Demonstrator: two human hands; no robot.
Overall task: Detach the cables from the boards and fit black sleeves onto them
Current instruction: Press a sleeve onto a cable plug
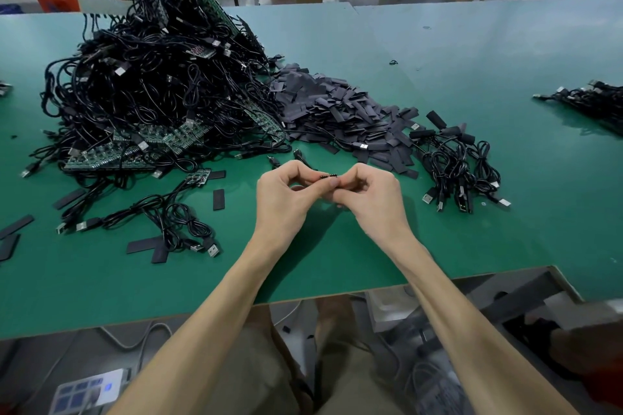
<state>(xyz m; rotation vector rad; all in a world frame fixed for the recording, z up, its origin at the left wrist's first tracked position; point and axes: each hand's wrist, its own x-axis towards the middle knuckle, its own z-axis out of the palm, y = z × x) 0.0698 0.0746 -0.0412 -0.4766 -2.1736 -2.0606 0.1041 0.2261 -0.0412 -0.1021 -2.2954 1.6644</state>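
- At the near edge of the green table (337,266), the left hand (283,202) and right hand (369,202) meet. Both have curled fingers and pinch one small black piece (328,175) between them. It is possibly a board end, but it is too small to tell.
- At 9 o'clock from the hands lie loose cables (161,212).
- At 3 o'clock sits a coiled cable bundle (462,165).
- At 1 o'clock, farther off, is the heap of black sleeves (337,111).
- At 11 o'clock, a large cable tangle (151,77) is piled over green boards (178,138).

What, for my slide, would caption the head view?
Left hand and right hand pinch a black piece before heaped cables, boards and black sleeves.
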